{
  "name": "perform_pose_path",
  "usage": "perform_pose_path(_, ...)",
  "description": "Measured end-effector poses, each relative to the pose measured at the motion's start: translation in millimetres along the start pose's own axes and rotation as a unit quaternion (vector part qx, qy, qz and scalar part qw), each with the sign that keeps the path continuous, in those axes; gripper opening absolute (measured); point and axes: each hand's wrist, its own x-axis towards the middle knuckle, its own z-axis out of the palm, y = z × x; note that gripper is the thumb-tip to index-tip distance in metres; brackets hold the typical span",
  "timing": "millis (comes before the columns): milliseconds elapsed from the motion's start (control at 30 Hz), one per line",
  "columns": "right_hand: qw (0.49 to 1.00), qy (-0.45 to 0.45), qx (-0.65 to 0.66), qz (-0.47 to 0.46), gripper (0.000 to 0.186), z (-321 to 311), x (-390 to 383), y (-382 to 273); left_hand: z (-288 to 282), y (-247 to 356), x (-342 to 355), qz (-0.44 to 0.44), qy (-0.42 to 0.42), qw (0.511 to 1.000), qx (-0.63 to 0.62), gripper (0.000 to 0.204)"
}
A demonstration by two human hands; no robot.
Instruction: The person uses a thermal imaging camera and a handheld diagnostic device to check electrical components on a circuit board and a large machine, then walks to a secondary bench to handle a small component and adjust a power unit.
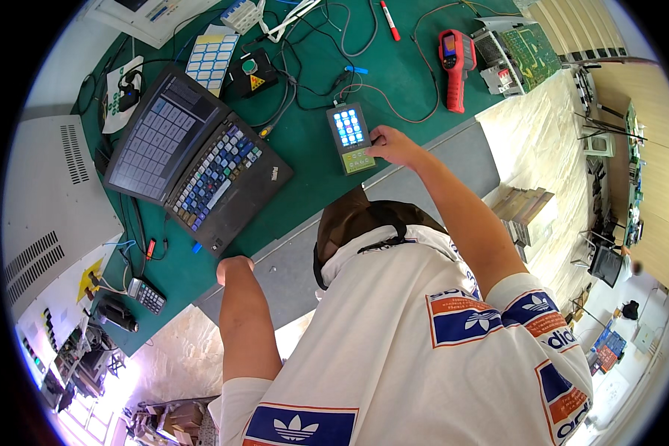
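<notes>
A handheld tester (351, 138) with a lit screen of icons and a yellow-green keypad lies on the green tabletop, a cable plugged into its top end. My right hand (394, 146) is at its right edge with curled fingers, gripping the side by the keypad. My left hand (235, 267) rests at the table's front edge, near the corner of an open black laptop (253, 182); its fingers are hidden from view. The laptop's screen displays a grid of boxes, and its keys carry coloured covers.
Right of the tester stand a red thermal camera (456, 70) and an exposed circuit board (529, 53). A black box with a green button (250, 70), a label sheet (210, 61), cables and a red marker (391, 21) lie farther back. A calculator (147, 296) sits at the left.
</notes>
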Motion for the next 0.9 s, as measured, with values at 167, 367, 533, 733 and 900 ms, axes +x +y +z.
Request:
perform_pose_path(167,0.999,0.019,-0.020,-0.015,0.051,2,9,11,-4,-2,-8,0.005,-0.004,0.999,-0.043,0.034)
perform_pose_path(367,0.997,0.005,-0.036,0.064,0.043,-1,10,-23,-2,-2,-7,-0.004,-0.001,0.994,-0.105,0.034)
perform_pose_path(533,0.970,-0.136,0.093,0.178,0.034,-19,26,-31,-5,-3,-17,-0.004,-0.002,0.994,-0.109,0.034)
perform_pose_path(733,0.962,-0.140,0.114,0.207,0.035,-20,26,-46,-3,-1,-9,-0.011,0.002,0.993,-0.118,0.034)
perform_pose_path(900,0.963,-0.151,0.101,0.200,0.034,-20,29,-39,-1,0,-5,-0.013,0.003,0.992,-0.123,0.035)
